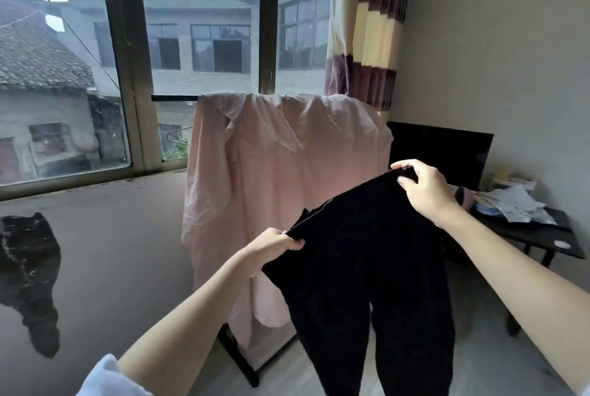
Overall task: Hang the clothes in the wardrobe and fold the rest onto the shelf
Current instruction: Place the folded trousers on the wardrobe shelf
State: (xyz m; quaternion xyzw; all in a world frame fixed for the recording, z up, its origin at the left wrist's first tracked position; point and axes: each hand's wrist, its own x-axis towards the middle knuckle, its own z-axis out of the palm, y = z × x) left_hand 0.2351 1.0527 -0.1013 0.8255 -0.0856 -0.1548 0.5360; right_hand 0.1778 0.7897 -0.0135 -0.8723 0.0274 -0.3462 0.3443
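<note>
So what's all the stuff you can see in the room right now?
trousers: one pair, black, held up by the waistband in front of the rack, legs hanging down
sheet: one, pale pink, draped over the rack by the window
rack: one, black frame, mostly hidden under the sheet
dark cloth: one, black, lying on the grey surface at left
curtain: one, purple and cream stripes, right of the window
window: one, dark frame, buildings outside
screen: one, black, on the side table
side table: one, black, at right, with papers on it
left hand: one, grip on the waistband's left end
right hand: one, grip on the waistband's right end
</note>
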